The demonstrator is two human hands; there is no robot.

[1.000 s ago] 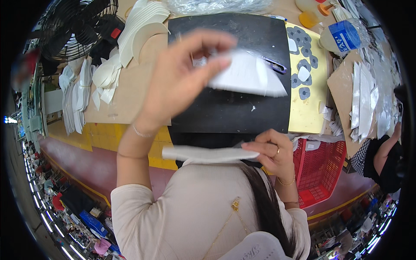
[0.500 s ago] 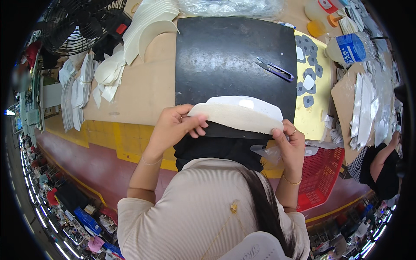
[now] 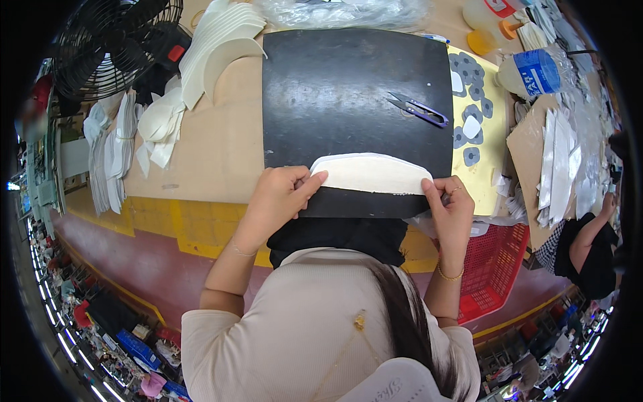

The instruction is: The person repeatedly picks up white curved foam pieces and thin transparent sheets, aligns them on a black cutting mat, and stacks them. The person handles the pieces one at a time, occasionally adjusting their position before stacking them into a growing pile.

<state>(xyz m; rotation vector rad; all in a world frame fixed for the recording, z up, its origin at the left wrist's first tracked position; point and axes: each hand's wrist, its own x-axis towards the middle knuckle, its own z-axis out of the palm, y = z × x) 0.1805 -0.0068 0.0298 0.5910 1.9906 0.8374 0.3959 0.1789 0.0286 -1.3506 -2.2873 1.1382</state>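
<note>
A long, curved cream piece [image 3: 372,177] of flat material lies over a white piece of like outline, whose rim shows along the top edge. Both rest near the front of a black mat [image 3: 335,87]. My left hand [image 3: 287,190] pinches the left end between thumb and fingers. At the other end, my right hand [image 3: 450,202] grips the corner the same way, thumb on top. Farther back on the mat lie purple-handled thread snips [image 3: 423,111], blades pointing left.
Right of the mat, a yellow sheet [image 3: 483,182] carries several grey patches. Beyond are a blue-labelled bottle [image 3: 534,72] and white strips [image 3: 554,164]. Curved white pieces [image 3: 221,50] and a black fan [image 3: 117,43] stand left. A red basket [image 3: 485,275] sits below the table's right side.
The cream piece has swung up and back over the white one, covering it and its small white patch. Both hands stay at its ends. The view has shifted slightly.
</note>
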